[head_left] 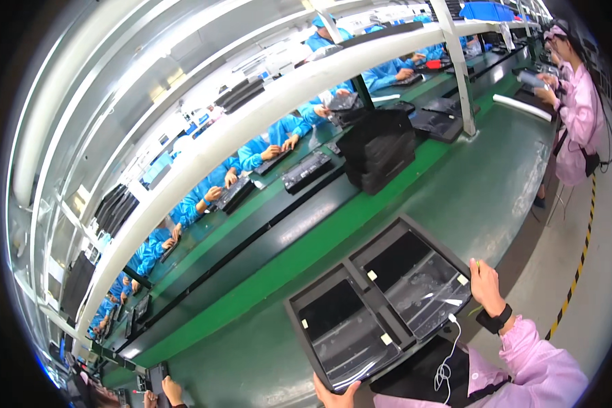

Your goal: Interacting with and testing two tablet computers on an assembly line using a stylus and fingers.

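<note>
A black two-compartment tray [350, 264] is tilted in front of me, over the near edge of the green bench. In each compartment lies a flat dark panel, the left panel [333, 309] and the right panel [404, 255], with shiny clear film over their lower parts and small pale tabs at the sides. My left hand [336, 394] grips the near left corner, partly cut off by the picture's lower edge. At the right corner, my right hand [486, 289] is closed on the rim, its wrist wearing a black band.
Beyond the green bench [251, 333] runs a dark conveyor [251, 245] with several black devices, and co-workers in blue sit behind it. A black bin [377, 149] stands there. A co-worker in pink [574, 115] stands far right. Another's hand [172, 391] shows lower left. A white cable [449, 353] dangles against me.
</note>
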`<state>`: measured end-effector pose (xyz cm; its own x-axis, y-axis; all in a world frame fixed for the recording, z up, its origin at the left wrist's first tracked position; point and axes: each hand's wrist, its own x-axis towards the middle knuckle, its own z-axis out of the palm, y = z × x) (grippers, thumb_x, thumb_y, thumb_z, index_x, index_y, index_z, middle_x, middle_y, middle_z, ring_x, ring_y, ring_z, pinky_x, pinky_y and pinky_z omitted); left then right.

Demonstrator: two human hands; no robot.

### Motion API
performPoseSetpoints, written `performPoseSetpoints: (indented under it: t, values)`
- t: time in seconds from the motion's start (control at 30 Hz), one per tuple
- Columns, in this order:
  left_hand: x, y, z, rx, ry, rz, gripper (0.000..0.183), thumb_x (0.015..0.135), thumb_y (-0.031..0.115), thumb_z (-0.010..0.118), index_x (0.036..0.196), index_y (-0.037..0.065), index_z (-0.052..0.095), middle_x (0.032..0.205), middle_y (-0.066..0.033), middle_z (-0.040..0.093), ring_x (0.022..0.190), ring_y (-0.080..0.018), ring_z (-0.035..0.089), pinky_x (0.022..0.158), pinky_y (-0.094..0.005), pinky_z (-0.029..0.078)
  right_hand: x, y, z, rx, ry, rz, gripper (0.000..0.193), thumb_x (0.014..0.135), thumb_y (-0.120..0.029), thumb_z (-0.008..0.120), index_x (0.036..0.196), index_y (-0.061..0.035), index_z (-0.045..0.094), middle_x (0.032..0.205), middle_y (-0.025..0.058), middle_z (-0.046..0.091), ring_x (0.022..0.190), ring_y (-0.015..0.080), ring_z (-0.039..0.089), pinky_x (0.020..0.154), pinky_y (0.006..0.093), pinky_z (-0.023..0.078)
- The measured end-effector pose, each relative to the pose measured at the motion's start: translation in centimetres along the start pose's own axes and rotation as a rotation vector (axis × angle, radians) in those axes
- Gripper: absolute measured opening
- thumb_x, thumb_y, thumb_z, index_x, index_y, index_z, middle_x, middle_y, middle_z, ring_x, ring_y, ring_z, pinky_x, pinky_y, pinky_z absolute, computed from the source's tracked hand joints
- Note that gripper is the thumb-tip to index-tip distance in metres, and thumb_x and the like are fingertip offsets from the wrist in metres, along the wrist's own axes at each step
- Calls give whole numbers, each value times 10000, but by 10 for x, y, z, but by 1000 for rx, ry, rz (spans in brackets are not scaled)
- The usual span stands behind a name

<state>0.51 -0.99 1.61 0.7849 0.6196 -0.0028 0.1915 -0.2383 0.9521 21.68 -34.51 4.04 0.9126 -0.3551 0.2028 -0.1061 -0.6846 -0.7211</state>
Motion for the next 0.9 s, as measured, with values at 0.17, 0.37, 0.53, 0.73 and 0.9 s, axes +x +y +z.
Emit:
performPoseSetpoints:
  t: [0.17,0.37,0.53,0.73,0.9]
  values:
    - [0,1,-6,87,-25,67,879,710,118,749,1400,-24,223,1380,-220,352,1259,-275,362,1040,-323,280,-5,-5,-19,108,105,-176,347,934,-269,468,741,20,470,665,243,500,619,416,489,557,460,364]
    - [-16,57,-2,123,130,70,776,708,96,761,1341,-30,329,1318,-190,431,1205,-270,421,1017,-343,319,-45,-6,-50,179,-58,-140,427,825,-209,654,543,36,449,525,175,461,414,262,399,426,379,318]
    - [-23,114,64,8,-175,268,797,689,105,774,1327,-47,322,1315,-213,407,1213,-312,428,1058,-403,295,-74,-10,-43,211,-311,-271,230,805,-212,666,715,-1,656,618,165,572,534,301,567,487,375,427]
    - [-15,121,155,366,-324,456,962,698,186,780,1341,-142,143,1361,-375,181,1273,-484,261,1063,-451,258,-87,-21,-31,324,-662,-6,257,887,-215,574,783,8,648,640,142,632,584,198,637,540,322,467]
    - [-18,112,169,362,-299,413,964,710,167,767,1351,-136,114,1369,-375,152,1274,-497,245,1064,-444,262,-83,-16,-36,369,-685,-52,259,909,-205,542,831,19,646,619,91,638,566,125,605,530,287,458]
